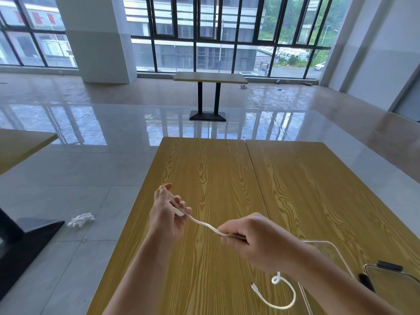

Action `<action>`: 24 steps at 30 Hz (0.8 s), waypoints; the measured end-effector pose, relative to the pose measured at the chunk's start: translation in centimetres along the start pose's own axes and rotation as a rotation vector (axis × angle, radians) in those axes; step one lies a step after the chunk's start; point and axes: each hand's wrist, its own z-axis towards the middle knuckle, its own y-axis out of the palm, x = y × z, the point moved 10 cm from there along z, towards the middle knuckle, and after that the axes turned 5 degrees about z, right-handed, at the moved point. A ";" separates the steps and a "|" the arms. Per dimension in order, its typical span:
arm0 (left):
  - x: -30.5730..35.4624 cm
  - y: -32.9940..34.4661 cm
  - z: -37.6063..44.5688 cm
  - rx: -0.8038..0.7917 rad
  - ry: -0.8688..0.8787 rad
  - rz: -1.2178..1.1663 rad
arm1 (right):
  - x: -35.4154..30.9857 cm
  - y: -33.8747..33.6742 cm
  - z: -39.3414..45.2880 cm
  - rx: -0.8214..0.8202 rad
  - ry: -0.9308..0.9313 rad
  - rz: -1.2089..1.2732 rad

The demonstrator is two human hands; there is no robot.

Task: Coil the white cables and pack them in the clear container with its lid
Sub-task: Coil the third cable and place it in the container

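Note:
A white cable (203,225) stretches between my two hands above the wooden table (211,176). My left hand (167,214) pinches one end, folded loops of it showing between the fingers. My right hand (256,239) grips the cable a short way along. The cable's loose tail (287,296) curls on the table under my right forearm, its plug end lying free. The clear container (327,251) sits at the right behind my right arm, mostly hidden. Its lid (391,289), clear with black clips, lies at the far right edge.
A second table (318,178) butts against the right side of mine. Crumpled white plastic (80,219) lies on the tiled floor at the left beside a black table base (25,242). Another table (210,78) stands far off by the windows.

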 end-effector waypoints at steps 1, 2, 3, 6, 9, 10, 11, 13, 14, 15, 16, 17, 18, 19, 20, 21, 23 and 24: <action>-0.1 0.5 -0.3 -0.025 0.015 0.091 | -0.7 -0.5 0.2 0.024 -0.037 -0.012; -0.3 1.1 -0.7 -0.059 0.032 0.175 | -1.3 -1.0 0.5 0.052 -0.068 -0.026; -0.4 1.9 -1.1 -0.098 0.050 0.249 | -1.8 -1.6 0.7 0.087 -0.093 -0.043; -0.9 3.6 -2.4 -0.190 0.103 0.428 | -2.4 -3.5 0.9 0.226 -0.126 -0.091; -1.4 4.9 -3.3 -0.274 0.111 0.579 | -2.5 -5.0 1.1 0.331 -0.127 -0.131; -1.8 5.3 -3.7 -0.313 0.094 0.613 | -2.5 -5.3 1.2 0.351 -0.126 -0.145; -2.2 5.7 -4.0 -0.361 0.072 0.636 | -2.4 -5.5 1.4 0.364 -0.124 -0.154; -3.1 6.4 -4.8 -0.462 0.023 0.674 | -2.1 -5.8 1.7 0.369 -0.115 -0.162; -3.6 6.6 -5.1 -0.494 -0.006 0.697 | -1.9 -5.9 1.9 0.364 -0.108 -0.166; -4.1 6.8 -5.4 -0.515 -0.036 0.722 | -1.7 -5.9 2.1 0.355 -0.097 -0.173; -4.4 6.8 -5.7 -0.532 -0.065 0.747 | -1.4 -5.8 2.3 0.343 -0.079 -0.179; -4.7 6.9 -6.0 -0.547 -0.090 0.768 | -1.1 -5.8 2.5 0.323 -0.056 -0.182; -4.9 6.9 -6.3 -0.558 -0.113 0.786 | -0.6 -5.7 2.7 0.292 -0.029 -0.182; -5.0 6.8 -6.6 -0.567 -0.135 0.803 | -0.1 -5.6 2.9 0.252 0.000 -0.180; -5.2 6.7 -6.8 -0.578 -0.155 0.815 | 0.4 -5.4 3.1 0.208 0.030 -0.173; -5.3 6.6 -7.0 -0.596 -0.169 0.822 | 1.0 -5.3 3.2 0.166 0.059 -0.155; -5.4 6.6 -7.3 -0.648 -0.183 0.822 | 2.3 -5.1 3.3 0.092 0.118 -0.081; -5.5 6.7 -7.4 -0.675 -0.191 0.818 | 2.9 -5.0 3.3 0.066 0.149 -0.038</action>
